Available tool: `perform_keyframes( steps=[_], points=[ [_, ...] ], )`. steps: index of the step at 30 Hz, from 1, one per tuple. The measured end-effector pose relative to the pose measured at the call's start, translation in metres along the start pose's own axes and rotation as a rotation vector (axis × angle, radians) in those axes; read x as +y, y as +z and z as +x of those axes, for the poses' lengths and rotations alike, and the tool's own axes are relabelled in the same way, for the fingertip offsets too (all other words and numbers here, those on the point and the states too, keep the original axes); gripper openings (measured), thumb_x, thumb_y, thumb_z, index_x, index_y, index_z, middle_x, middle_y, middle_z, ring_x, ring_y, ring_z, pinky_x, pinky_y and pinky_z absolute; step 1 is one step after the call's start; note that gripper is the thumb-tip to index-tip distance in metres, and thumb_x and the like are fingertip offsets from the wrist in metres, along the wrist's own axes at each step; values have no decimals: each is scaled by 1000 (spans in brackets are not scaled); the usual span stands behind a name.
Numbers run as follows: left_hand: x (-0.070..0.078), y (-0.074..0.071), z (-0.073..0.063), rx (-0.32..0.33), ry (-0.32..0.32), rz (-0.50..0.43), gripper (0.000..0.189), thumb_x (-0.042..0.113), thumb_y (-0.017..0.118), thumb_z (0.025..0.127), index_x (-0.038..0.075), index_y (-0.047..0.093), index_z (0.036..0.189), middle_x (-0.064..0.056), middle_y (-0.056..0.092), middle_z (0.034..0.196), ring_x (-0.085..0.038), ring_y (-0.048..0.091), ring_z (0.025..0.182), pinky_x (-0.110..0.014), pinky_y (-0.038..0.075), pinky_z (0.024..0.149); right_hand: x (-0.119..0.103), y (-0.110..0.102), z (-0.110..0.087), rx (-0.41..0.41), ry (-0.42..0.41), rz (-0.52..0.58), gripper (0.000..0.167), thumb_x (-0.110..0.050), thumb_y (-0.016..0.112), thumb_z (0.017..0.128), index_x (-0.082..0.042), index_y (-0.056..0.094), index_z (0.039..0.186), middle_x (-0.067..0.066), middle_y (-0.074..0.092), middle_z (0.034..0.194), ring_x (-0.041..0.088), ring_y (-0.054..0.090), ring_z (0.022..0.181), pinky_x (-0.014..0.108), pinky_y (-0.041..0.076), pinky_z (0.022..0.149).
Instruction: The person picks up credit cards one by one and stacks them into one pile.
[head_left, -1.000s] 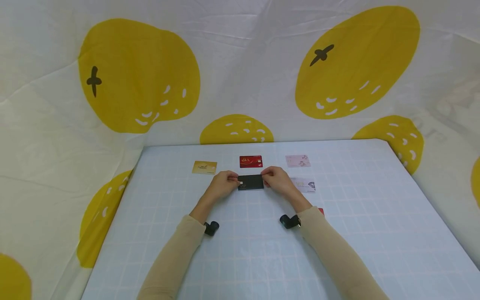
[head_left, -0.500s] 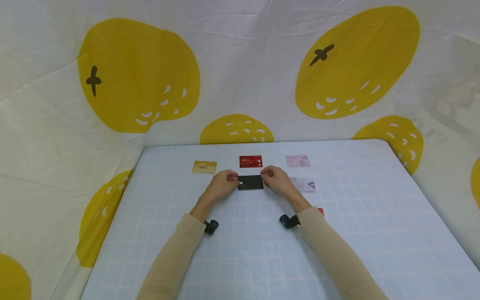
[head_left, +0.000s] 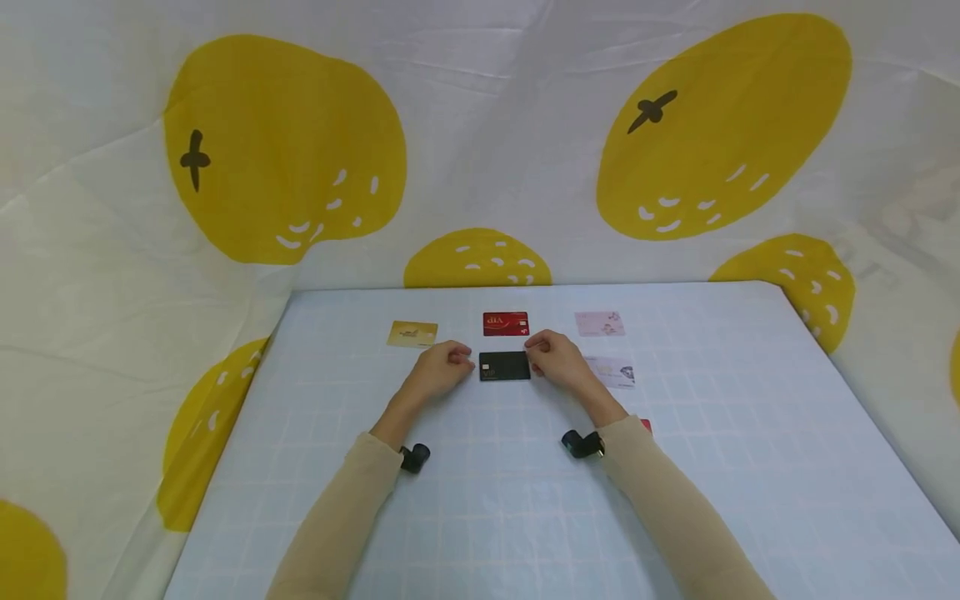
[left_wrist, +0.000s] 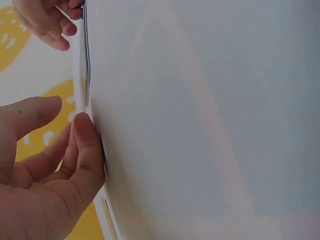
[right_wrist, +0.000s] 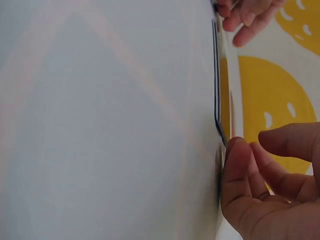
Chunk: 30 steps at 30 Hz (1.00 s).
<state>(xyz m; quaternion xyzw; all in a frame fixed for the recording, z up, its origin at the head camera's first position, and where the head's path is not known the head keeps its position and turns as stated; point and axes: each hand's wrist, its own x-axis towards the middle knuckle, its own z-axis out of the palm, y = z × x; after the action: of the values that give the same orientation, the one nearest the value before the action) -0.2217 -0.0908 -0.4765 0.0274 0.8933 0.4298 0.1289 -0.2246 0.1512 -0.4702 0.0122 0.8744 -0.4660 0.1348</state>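
A black VIP card (head_left: 505,366) with a small light chip lies flat on the table in the head view. Just off its left short edge is my left hand (head_left: 437,371), fingers loosely bent; the left wrist view has the thumb (left_wrist: 45,112) well apart from the fingers. My right hand (head_left: 557,362) rests at the card's right edge. In the right wrist view, its index fingertip (right_wrist: 239,150) is right at the corner of the card's thin dark edge (right_wrist: 216,75), while the thumb (right_wrist: 285,140) stands away from it.
Behind the black card lie a gold card (head_left: 412,334), a red VIP card (head_left: 506,324) and a pink card (head_left: 600,323). A pale silver card (head_left: 618,372) sits partly behind the right hand. The right sleeve mostly covers another red card (head_left: 647,425).
My left hand has let go of the black card and drawn slightly left. The right hand stays at the card's right edge. The head view has shifted a little.
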Motion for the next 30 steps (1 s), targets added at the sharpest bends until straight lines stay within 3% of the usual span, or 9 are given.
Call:
perform_keyframes(
  steps=[8,14,20,30],
  points=[
    [-9,-19,-10,64,15,-25,28,23,69,95,9,69,119,-5,69,104,-22,64,97,-40,52,89,-14,4,-2,14,-46,52,25,-21,58,102,-6,62,121,12,64,99,25,60,84,32,53,76],
    [-19,-40,-14,114,33,-62,30,18,68,94,4,68,121,-9,70,106,-23,66,100,-39,52,89,-25,9,1,-15,-112,117,27,-15,57,102,2,61,122,18,65,107,24,63,85,33,55,81],
    [-26,-62,-15,135,10,-73,33,18,66,95,2,67,124,-11,69,109,-25,65,102,-37,52,86,-39,17,3,-49,-114,180,28,-15,58,102,2,61,124,17,63,114,25,65,90,34,56,85],
    [-48,-93,-11,184,-3,3,36,20,65,96,0,65,125,-17,68,113,-32,64,106,-44,48,93,-58,35,15,-81,-131,245,31,-14,62,100,4,61,125,19,66,111,29,66,90,33,57,81]
  ],
)
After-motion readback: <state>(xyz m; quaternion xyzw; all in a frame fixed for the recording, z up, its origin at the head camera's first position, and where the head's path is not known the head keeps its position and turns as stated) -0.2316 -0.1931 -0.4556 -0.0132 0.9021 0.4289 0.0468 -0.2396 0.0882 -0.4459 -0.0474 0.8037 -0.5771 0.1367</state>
